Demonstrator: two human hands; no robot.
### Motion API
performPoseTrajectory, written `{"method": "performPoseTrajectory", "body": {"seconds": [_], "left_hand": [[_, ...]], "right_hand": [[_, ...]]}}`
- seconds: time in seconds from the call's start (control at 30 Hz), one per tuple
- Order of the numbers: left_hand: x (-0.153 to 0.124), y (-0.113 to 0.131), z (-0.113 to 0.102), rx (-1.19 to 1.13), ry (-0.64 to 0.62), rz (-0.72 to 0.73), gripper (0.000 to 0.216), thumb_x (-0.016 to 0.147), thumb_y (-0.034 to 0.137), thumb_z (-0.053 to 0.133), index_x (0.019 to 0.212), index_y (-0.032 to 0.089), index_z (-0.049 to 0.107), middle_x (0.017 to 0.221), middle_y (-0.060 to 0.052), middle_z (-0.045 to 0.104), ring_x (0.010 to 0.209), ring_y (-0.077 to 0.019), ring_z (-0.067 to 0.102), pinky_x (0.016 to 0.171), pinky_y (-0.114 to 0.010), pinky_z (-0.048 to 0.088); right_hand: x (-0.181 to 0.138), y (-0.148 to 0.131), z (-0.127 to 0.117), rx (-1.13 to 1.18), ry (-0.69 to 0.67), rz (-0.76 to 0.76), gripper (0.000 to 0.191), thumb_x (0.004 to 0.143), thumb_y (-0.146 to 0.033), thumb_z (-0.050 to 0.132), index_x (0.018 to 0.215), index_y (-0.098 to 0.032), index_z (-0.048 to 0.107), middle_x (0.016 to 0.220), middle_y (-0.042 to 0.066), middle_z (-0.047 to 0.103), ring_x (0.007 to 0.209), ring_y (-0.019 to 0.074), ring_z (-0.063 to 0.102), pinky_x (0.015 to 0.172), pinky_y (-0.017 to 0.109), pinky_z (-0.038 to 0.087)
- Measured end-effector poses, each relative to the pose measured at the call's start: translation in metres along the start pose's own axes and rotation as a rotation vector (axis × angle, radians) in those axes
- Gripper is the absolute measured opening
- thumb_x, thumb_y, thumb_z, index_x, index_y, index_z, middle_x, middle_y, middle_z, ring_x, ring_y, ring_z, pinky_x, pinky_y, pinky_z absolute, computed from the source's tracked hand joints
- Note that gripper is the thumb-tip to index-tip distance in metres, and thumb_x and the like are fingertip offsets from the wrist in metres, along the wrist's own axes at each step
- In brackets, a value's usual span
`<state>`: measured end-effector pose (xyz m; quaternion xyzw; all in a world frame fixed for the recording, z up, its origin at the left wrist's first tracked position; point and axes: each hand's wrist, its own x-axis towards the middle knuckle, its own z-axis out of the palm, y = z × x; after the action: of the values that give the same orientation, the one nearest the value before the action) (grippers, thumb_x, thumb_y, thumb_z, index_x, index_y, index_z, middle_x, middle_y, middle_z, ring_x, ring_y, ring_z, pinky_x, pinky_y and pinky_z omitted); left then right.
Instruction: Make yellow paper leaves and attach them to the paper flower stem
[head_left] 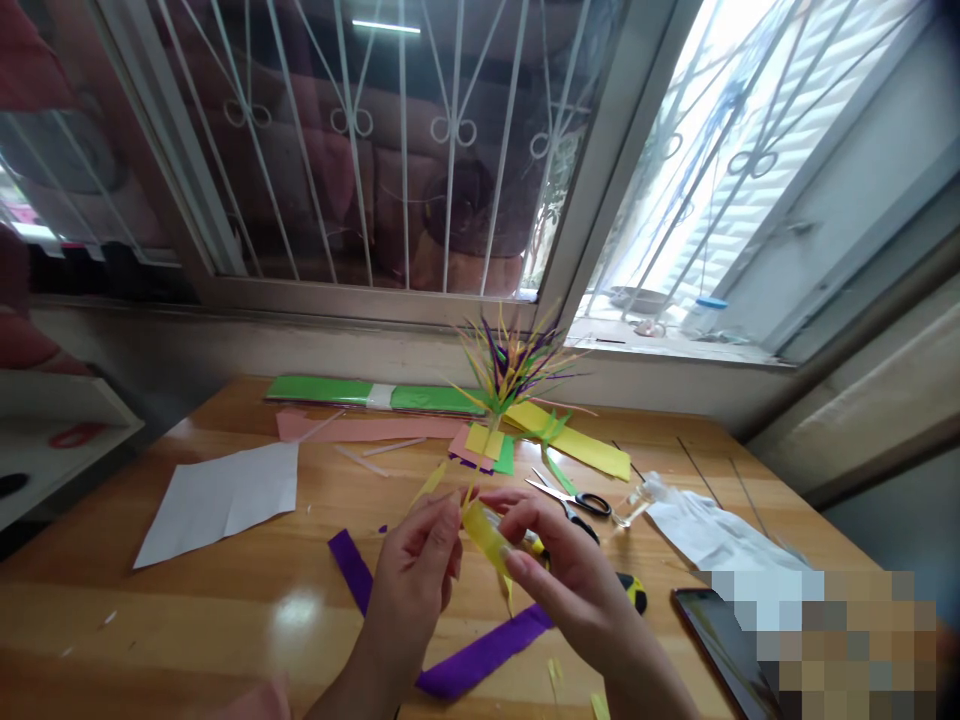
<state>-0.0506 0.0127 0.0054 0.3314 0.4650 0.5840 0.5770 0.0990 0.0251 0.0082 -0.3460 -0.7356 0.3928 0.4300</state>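
Observation:
In the middle of the head view my left hand (421,555) is closed, its thumb and fingertips pinched on what looks like a thin yellow strip. My right hand (559,565) holds a small yellow roll (486,537), seemingly tape, between thumb and fingers, touching or nearly touching the left fingertips. Below the hands lies a long purple paper strip (487,655). Just beyond them stands a tuft of thin yellow, purple and green paper strips (506,365). Black-handled scissors (592,503) lie beyond the right hand, with part of another pair hidden.
A white sheet (225,500) lies left, green packaged paper (322,390) at the back. Yellow paper (577,440) and pink paper (352,428) flank the tuft. Rightward are a clear bottle (636,500), white cloth or paper (712,530), dark thin rods, a yellow-black tool (636,592) and a phone (720,650).

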Motion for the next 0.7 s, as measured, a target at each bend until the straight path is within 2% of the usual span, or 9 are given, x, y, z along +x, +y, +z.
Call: {"method": "performPoseTrajectory", "body": {"seconds": [0.17,0.33,0.5,0.7], "left_hand": [[0.0008,-0.0016,0.0001,0.0,0.035,0.017,0.032,0.064,0.05,0.068,0.071,0.02,0.072,0.061,0.002,0.046,0.042,-0.0048,0.032,0.036,-0.017,0.025],[0.0008,-0.0008,0.0016,0.02,0.063,0.048,0.029,0.064,0.047,0.069,0.066,0.018,0.072,0.063,0.0,0.05,0.05,-0.0067,0.04,0.042,-0.015,0.031],[0.0001,0.0004,0.0014,0.022,0.066,0.032,0.031,0.063,0.048,0.07,0.064,0.017,0.071,0.056,0.001,0.046,0.049,-0.0073,0.038,0.041,-0.016,0.028],[0.0022,-0.0002,-0.0023,0.005,-0.005,-0.035,0.034,0.063,0.05,0.07,0.073,0.017,0.071,0.049,0.005,0.039,0.042,-0.0045,0.031,0.039,-0.016,0.02]], "right_hand": [[0.0001,-0.0058,-0.0004,-0.036,-0.007,0.005,0.012,0.087,-0.032,0.051,0.083,-0.021,0.053,0.09,0.008,0.059,0.108,0.0252,0.051,0.088,0.037,0.043],[0.0,-0.0059,0.0003,-0.045,-0.006,0.006,0.009,0.087,-0.03,0.051,0.084,-0.022,0.053,0.1,0.009,0.059,0.11,0.0245,0.05,0.088,0.036,0.042],[0.0001,-0.0026,0.0005,-0.049,-0.001,0.015,0.009,0.086,-0.03,0.051,0.084,-0.022,0.053,0.106,0.01,0.059,0.111,0.0245,0.05,0.089,0.036,0.043],[0.0008,-0.0083,0.001,-0.057,-0.019,0.018,0.009,0.086,-0.03,0.051,0.082,-0.022,0.052,0.103,0.009,0.059,0.109,0.0234,0.051,0.088,0.035,0.042]]}}
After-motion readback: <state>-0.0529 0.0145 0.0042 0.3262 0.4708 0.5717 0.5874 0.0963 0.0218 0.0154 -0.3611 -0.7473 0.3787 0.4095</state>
